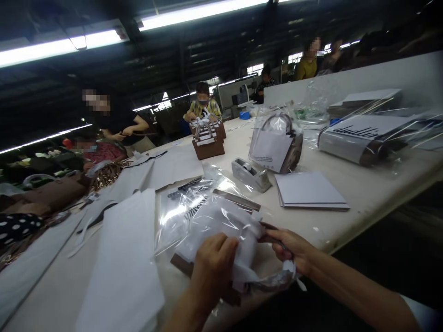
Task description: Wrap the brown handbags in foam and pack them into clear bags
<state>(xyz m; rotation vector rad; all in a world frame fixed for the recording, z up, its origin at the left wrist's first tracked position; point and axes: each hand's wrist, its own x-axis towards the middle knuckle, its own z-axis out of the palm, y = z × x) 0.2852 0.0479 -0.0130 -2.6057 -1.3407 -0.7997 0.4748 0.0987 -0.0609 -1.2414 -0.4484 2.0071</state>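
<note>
A brown handbag [182, 264] lies on the table's near part, with white paper and clear plastic over it. My left hand [215, 263] is closed on the plastic and paper at the bag's middle. To its right, my right hand [289, 249] has its fingers wrapped round a bag handle [272, 230]. The other handle, wrapped in plastic with a white tie, curves below my right hand. A clear plastic bag with black print [187, 203] lies flat just beyond the handbag.
A tape dispenser [251, 174] and white boards [309, 190] stand beyond the hands. Bagged handbags [272, 145] are behind them. White paper sheets [124, 258] cover the left side. Brown bags [208, 143] sit farther back near several people. The table edge [380, 219] runs along the right.
</note>
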